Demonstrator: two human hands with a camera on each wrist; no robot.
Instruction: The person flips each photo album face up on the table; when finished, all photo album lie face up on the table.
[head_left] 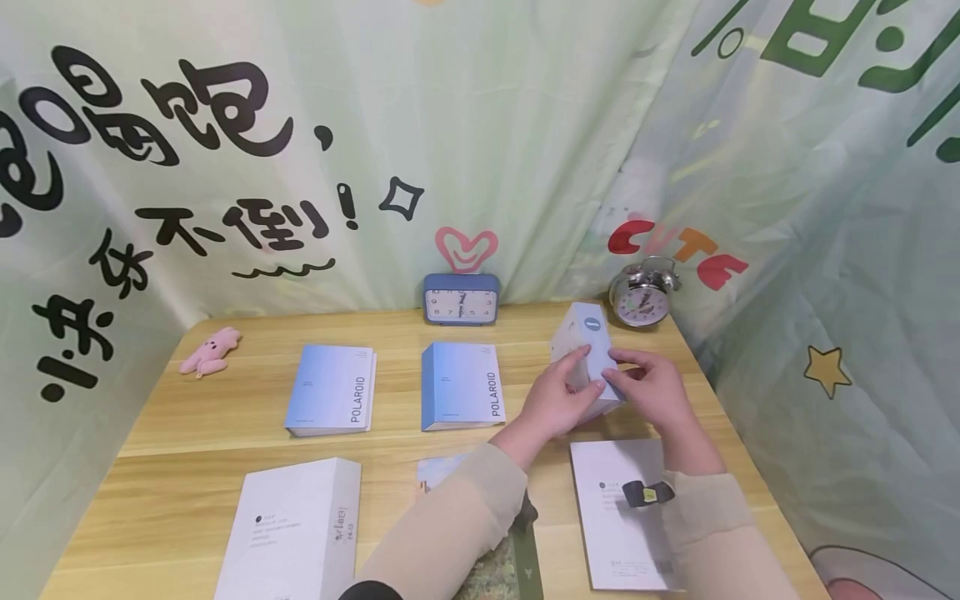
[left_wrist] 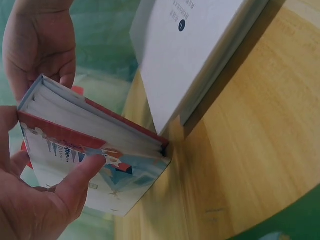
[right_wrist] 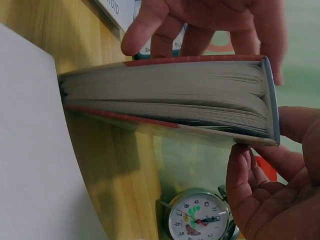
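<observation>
Both hands hold a thick hardcover book (head_left: 592,333) with a pale illustrated cover and spine, at the table's right. It is tipped onto its page edge, spine upward; the left wrist view shows a red band across the book's cover (left_wrist: 115,175). My left hand (head_left: 558,392) grips its left side, the thumb lying on the cover in the left wrist view. Near the spine, my right hand (head_left: 652,387) pinches the other side with thumb and fingers. The book's white pages (right_wrist: 165,95) face the right wrist camera, slightly fanned. Its lower edge appears to meet the tabletop.
Two blue POLAROID books (head_left: 330,390) stand left of the hands. A blue clock (head_left: 461,300) and a silver alarm clock (head_left: 641,296) are behind. Nearer lie a white book (head_left: 618,533), a thick white box-like volume (head_left: 288,525) and a partly covered picture book (head_left: 487,575). A pink plush (head_left: 210,352) sits far left.
</observation>
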